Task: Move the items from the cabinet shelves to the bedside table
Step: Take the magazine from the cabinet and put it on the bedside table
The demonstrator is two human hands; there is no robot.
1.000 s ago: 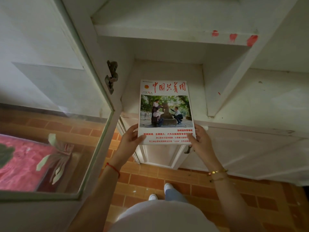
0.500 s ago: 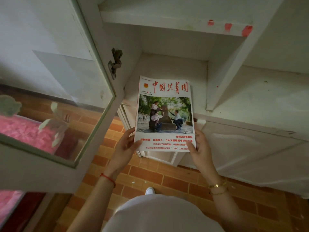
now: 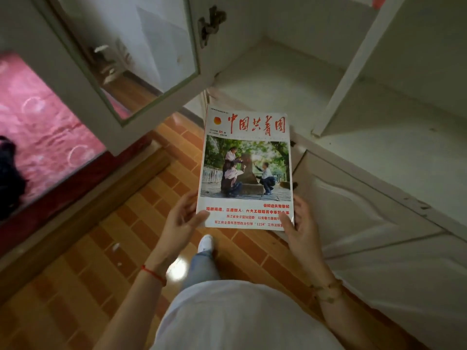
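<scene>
Orange-and-brown tiled floor (image 3: 83,269) fills the lower part of what I see, with a white cabinet (image 3: 379,173) along the right side and a bed under a pink patterned cover (image 3: 43,127) at the left edge. From my remote seat, the cabinet's glass-paned door (image 3: 141,59) stands swung open toward the upper left, a dark metal latch (image 3: 209,24) on its frame. Behind it I can see a bare white shelf (image 3: 275,79) and an upright divider (image 3: 353,66) splitting the compartment. Below the shelf, a closed lower door with a raised panel (image 3: 366,218) runs down the right.

I have a magazine (image 3: 246,170) held out in front of the cabinet, clear of the shelf and over the floor, its cover facing up at the camera: red Chinese title on white, a photograph of people around a stone marker, and red lines of text beneath. My left hand (image 3: 180,221) pinches the lower left corner, thumb on the cover and fingers underneath. My right hand (image 3: 300,228) pinches the lower right corner the same way, thumb lying over the printed text.

I see a red string (image 3: 153,274) around the left wrist and a beaded bracelet (image 3: 326,289) on the right. A white shoe (image 3: 205,242) and a jeans leg show between my forearms, above a white shirt (image 3: 240,319).
</scene>
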